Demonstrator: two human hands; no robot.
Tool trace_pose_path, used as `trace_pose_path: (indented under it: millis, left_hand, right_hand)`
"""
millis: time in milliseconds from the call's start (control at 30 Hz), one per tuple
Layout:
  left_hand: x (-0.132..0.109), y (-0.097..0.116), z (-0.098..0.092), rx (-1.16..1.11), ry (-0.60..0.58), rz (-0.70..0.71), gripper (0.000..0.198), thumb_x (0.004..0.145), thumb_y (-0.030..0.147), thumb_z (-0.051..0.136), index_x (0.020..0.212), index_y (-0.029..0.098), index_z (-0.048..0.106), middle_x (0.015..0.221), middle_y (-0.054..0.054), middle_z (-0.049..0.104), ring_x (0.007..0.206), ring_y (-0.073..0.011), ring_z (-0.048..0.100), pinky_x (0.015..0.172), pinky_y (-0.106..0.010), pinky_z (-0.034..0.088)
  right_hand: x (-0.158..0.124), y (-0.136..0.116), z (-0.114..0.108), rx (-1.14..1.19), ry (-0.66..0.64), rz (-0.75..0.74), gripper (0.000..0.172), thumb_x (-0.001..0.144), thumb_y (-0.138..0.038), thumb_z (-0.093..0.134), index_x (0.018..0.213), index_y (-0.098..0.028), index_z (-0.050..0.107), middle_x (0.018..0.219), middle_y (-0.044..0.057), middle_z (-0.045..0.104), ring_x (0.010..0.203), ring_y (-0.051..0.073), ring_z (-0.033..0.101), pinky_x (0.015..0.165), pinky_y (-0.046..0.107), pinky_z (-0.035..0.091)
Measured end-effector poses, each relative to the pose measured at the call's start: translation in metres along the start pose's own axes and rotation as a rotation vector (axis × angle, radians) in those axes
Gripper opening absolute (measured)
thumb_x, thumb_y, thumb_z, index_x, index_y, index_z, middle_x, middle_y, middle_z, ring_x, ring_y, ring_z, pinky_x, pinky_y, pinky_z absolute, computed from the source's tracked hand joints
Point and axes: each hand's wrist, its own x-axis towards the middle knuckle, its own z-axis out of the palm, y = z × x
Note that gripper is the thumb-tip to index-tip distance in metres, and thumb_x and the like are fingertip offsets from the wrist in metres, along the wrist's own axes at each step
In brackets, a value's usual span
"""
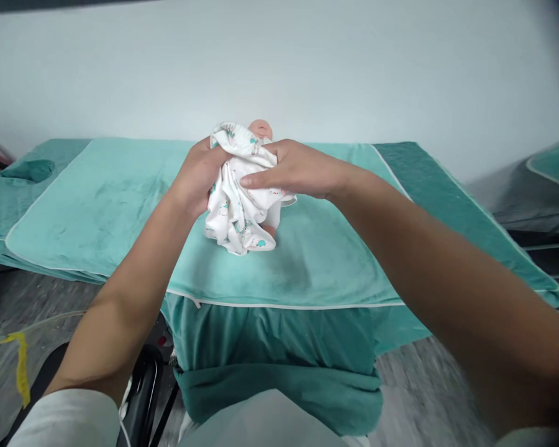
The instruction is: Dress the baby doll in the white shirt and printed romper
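At eight o'clock a white short sleeve (65,419) with a smooth, plain edge rings the left arm, and at four o'clock a sliver of the pale, dimly lit right sleeve (540,437) shows at the very edge of the view. At six o'clock the front of a pale grey-white top (270,422) rises to a soft peak, its cloth plain and lightly creased. Beyond the sleeves, both forearms are bare and slender, narrowing to the wrists, and the right thumb (256,180) has a short nail at its tip.
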Motion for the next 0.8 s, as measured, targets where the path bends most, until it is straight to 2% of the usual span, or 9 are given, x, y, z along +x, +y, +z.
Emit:
trace_pose_path:
  millis: [167,300,367,433,500,567,633,700,800]
  left_hand:
    - [-0.007,-0.011,-0.002,0.069,-0.135,-0.039,0.036,0.086,0.049,0.079,0.101,0.018,0.068,0.083,-0.005,0.073,0.091,-0.029,0.078,0.076,-0.039,0.065]
    - [-0.013,-0.012,0.001,0.098,-0.227,-0.116,0.037,0.081,0.045,0.085,0.098,0.017,0.068,0.081,-0.007,0.073,0.085,-0.0299,0.078,0.076,-0.043,0.065]
    - [-0.012,-0.012,0.005,0.048,-0.191,-0.107,0.034,0.082,0.042,0.083,0.099,0.017,0.067,0.085,-0.007,0.074,0.091,-0.0303,0.078,0.081,-0.042,0.064]
    - [-0.011,-0.011,0.009,-0.021,-0.135,-0.071,0.031,0.084,0.04,0.079,0.101,0.017,0.066,0.089,-0.006,0.074,0.099,-0.0299,0.077,0.085,-0.04,0.063]
    - [-0.009,-0.012,0.014,-0.055,-0.098,-0.062,0.028,0.085,0.037,0.077,0.102,0.017,0.066,0.09,-0.006,0.075,0.101,-0.0292,0.077,0.086,-0.038,0.062]
    - [-0.009,-0.015,0.017,-0.054,-0.088,-0.084,0.027,0.086,0.036,0.075,0.103,0.017,0.066,0.089,-0.006,0.075,0.099,-0.0285,0.077,0.085,-0.037,0.062]
    - [-0.009,-0.02,0.018,-0.04,-0.085,-0.11,0.03,0.086,0.038,0.075,0.105,0.017,0.067,0.089,-0.006,0.076,0.096,-0.0276,0.077,0.083,-0.037,0.062]
    - [-0.01,-0.027,0.016,-0.02,-0.079,-0.138,0.035,0.086,0.043,0.076,0.108,0.017,0.067,0.09,-0.006,0.077,0.096,-0.0272,0.077,0.084,-0.037,0.062]
    - [-0.012,-0.036,0.009,0.022,-0.141,-0.192,0.046,0.086,0.056,0.076,0.109,0.017,0.068,0.095,-0.009,0.079,0.102,-0.0295,0.077,0.09,-0.04,0.061]
  right_hand:
    - [0.004,-0.003,0.004,0.037,0.365,-0.136,0.016,0.09,-0.025,0.073,0.079,-0.02,0.063,0.072,-0.004,0.059,0.07,0.011,0.055,0.063,0.023,0.045]
    - [0.006,0.004,0.007,0.115,0.47,-0.134,0.011,0.093,-0.018,0.063,0.083,-0.018,0.063,0.073,-0.004,0.057,0.068,0.009,0.053,0.062,0.023,0.042]
    - [0.004,0.011,0.006,0.179,0.474,-0.127,0.01,0.094,-0.026,0.065,0.087,-0.02,0.063,0.075,-0.004,0.059,0.071,0.01,0.056,0.064,0.023,0.045]
    - [0.0,0.018,0.004,0.192,0.393,-0.121,0.019,0.092,-0.039,0.072,0.09,-0.022,0.063,0.08,-0.004,0.063,0.077,0.013,0.061,0.068,0.026,0.05]
    - [-0.006,0.022,0.0,0.131,0.21,-0.105,0.032,0.085,-0.05,0.079,0.094,-0.022,0.065,0.087,-0.001,0.068,0.086,0.018,0.066,0.075,0.03,0.054]
    - [-0.011,0.024,-0.005,0.049,0.003,-0.077,0.042,0.077,-0.053,0.086,0.098,-0.022,0.068,0.093,0.002,0.072,0.093,0.022,0.069,0.08,0.034,0.056]
    - [-0.013,0.027,-0.008,-0.01,-0.088,-0.046,0.047,0.071,-0.051,0.09,0.101,-0.021,0.07,0.096,0.004,0.074,0.096,0.024,0.07,0.082,0.037,0.057]
    - [-0.013,0.03,-0.01,-0.017,-0.008,-0.038,0.045,0.071,-0.05,0.09,0.1,-0.021,0.07,0.095,0.004,0.074,0.095,0.025,0.07,0.082,0.038,0.057]
    - [-0.009,0.036,-0.011,0.059,0.243,-0.065,0.038,0.077,-0.05,0.085,0.096,-0.023,0.068,0.088,0.001,0.07,0.091,0.022,0.069,0.08,0.036,0.057]
